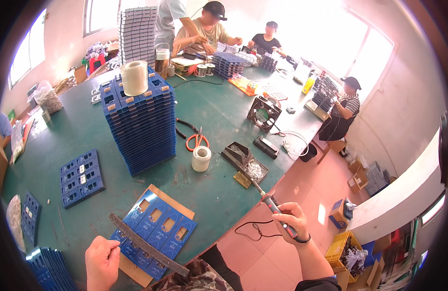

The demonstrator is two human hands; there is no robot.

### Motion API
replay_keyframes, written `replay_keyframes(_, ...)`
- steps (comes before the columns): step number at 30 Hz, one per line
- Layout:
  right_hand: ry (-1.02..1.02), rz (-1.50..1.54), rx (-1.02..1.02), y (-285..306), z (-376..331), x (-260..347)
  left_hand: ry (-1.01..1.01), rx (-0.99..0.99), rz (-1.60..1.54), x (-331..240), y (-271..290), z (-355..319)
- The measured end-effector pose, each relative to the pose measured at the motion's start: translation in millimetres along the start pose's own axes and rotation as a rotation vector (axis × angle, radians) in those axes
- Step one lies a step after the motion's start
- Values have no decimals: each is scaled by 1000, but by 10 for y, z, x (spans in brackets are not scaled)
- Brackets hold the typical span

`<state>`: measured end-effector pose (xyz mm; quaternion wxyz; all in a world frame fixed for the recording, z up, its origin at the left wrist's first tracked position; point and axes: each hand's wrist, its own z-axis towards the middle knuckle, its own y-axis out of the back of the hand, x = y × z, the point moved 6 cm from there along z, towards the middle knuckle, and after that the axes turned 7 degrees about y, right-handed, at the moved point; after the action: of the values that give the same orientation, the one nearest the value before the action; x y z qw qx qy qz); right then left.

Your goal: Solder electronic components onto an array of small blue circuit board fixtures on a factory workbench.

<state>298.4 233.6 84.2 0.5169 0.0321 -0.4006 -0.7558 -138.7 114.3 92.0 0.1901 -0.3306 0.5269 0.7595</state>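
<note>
My right hand (pixel 293 220) is wrapped round the handle of a soldering iron (pixel 271 203). The iron's tip points up and left, to the edge of a dark iron stand (pixel 237 154) with a tray of silvery solder bits (pixel 254 169) and a yellowish sponge (pixel 242 180). My left hand (pixel 102 259) is closed, fingertips at the left edge of a blue circuit board panel (pixel 158 220); whatever they pinch is too small to make out. The panel lies on brown cardboard (pixel 184 209). A dark, slightly curved strip (pixel 146 246) crosses the panel slantwise.
Ahead stands a tall stack of blue panels (pixel 139 131) topped by a white roll (pixel 134 78). Another roll (pixel 201 159), orange-handled scissors (pixel 198 140) and a black fan (pixel 263 114) are on the green table. Loose panels (pixel 81 178) lie left. Several people work farther off.
</note>
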Motion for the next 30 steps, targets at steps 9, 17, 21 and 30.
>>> replay_keyframes(9,-751,802,-608,-209,-361,-742,9,4,26,0,20,-12)
replay_keyframes(17,-982,857,-658,-239,-530,-871,13,10,53,-10,33,-25)
replay_keyframes(21,-976,845,-686,-104,-578,-805,7,7,34,-9,34,-29)
replay_keyframes(30,-738,988,-629,-6,-467,-617,15,19,36,-3,9,-27)
